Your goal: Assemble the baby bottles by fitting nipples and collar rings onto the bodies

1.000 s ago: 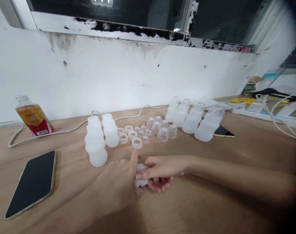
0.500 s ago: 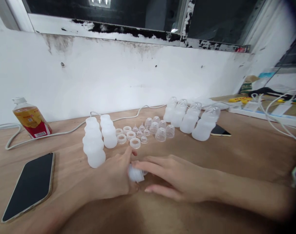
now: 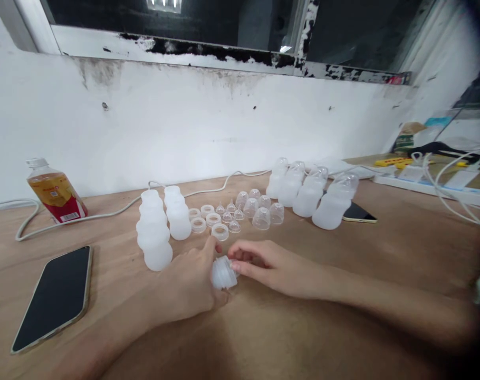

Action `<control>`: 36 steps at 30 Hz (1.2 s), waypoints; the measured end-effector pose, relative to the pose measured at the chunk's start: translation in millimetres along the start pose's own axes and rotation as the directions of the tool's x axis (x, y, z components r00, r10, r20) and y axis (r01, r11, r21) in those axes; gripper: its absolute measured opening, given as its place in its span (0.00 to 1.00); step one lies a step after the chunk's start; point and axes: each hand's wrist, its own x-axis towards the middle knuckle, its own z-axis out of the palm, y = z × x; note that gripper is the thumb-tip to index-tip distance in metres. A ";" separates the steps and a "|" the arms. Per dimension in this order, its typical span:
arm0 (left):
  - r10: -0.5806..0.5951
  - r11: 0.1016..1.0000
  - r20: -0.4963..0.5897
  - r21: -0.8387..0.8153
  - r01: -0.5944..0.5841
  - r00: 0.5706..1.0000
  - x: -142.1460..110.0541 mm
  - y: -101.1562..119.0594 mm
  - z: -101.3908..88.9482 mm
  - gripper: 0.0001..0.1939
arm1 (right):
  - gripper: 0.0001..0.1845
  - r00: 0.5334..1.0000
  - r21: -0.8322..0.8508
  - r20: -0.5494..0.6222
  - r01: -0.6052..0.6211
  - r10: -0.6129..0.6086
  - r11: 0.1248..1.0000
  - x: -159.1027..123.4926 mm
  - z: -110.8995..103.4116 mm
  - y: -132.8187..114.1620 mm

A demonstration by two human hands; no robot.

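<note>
My left hand (image 3: 188, 282) is wrapped around a small translucent white bottle (image 3: 223, 273) lying on the wooden table (image 3: 311, 327). My right hand (image 3: 269, 266) pinches the bottle's neck end with fingertips, where a ring piece seems to sit. Just beyond my hands lie several loose white rings (image 3: 220, 231), small clear teats (image 3: 234, 226) and clear dome caps (image 3: 261, 218). Two rows of uncapped bottle bodies (image 3: 157, 232) stand at the left of these parts. A row of several capped bottles (image 3: 315, 195) stands at the right.
A black phone (image 3: 50, 298) lies face up at the left front. A drink bottle with a red label (image 3: 56, 192) leans by the wall, with a white cable (image 3: 85, 215) running along the table. Another phone (image 3: 358, 213) lies behind the capped bottles. Cables and clutter (image 3: 433, 171) fill the far right.
My right hand went from pinching, to lying flat over the bottle, to pinching its neck end again. The bottle has turned in my left hand, its neck now showing.
</note>
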 end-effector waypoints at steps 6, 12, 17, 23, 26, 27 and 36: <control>-0.020 0.999 -0.066 -0.046 0.017 0.998 0.9 -2.4 3.4 0.22 | 0.14 0.992 0.265 0.105 -0.097 0.072 0.959 -2.0 -7.4 13.3; -0.020 0.988 -0.210 -0.156 -0.013 0.977 2.4 1.6 -5.4 0.16 | 0.12 0.981 -0.131 -0.192 -0.027 0.001 0.991 -17.3 -34.0 27.8; 0.059 0.997 -0.419 -0.013 -0.071 0.906 4.7 -1.1 -16.7 0.14 | 0.08 0.997 -0.462 -0.047 -0.070 0.054 0.884 -27.0 -40.0 30.1; 0.247 0.851 -0.484 0.523 0.051 0.839 3.4 -9.0 -30.2 0.19 | 0.06 0.992 -0.473 0.006 -0.108 0.126 0.874 -24.8 -29.4 34.1; 0.291 0.768 -0.450 0.636 0.074 0.844 0.7 -7.8 -34.5 0.21 | 0.06 0.991 -0.485 -0.002 -0.116 0.132 0.867 -21.9 -27.3 36.5; 0.305 0.746 -0.442 0.661 0.078 0.844 0.2 -7.8 -35.5 0.21 | 0.06 0.992 -0.488 0.002 -0.111 0.129 0.866 -21.0 -26.8 37.1; 0.281 0.636 -0.458 0.747 0.194 0.844 1.8 -18.9 -42.2 0.19 | 0.05 0.996 -0.453 0.039 -0.054 0.080 0.890 -16.9 -24.9 35.7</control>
